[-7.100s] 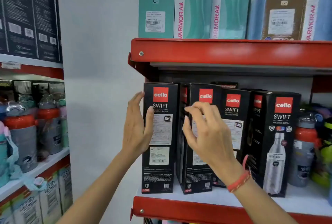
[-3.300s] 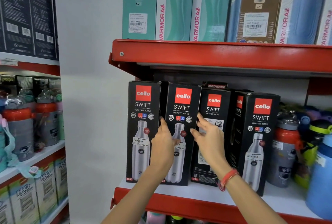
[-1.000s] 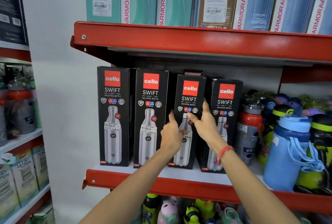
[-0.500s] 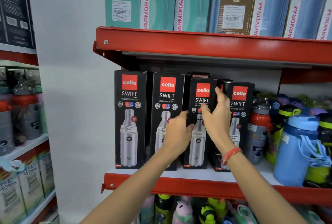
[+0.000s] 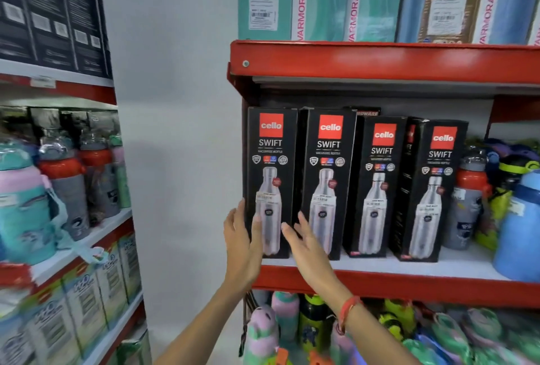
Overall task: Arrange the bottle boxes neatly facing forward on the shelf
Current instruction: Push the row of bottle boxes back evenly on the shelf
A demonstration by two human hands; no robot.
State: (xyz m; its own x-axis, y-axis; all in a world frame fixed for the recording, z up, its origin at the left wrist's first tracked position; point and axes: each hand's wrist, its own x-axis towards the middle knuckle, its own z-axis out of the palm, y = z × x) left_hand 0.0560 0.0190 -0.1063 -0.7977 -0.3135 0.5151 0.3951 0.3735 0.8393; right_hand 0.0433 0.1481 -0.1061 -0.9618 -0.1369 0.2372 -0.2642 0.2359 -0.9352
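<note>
Four boxes (image 5: 355, 186) upright on shelf (image 5: 409, 280), fronts forward. Left hand (image 5: 241, 243): fingers up, open, palm flat against first box (image 5: 270, 180) at its 9 o'clock side. Right hand (image 5: 306, 243): open, fingers spread, holding nothing, before its 5 o'clock corner.

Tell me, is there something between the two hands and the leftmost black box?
Nothing visible. The left hand lies against the leftmost box at its left edge; the right hand is at its lower right corner.

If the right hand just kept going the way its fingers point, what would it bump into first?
Probably the second black box from the left. The right hand points up and toward the shelf, its fingertips near the gap beside the first box. Depth is hard to judge, so it could touch either.
</note>
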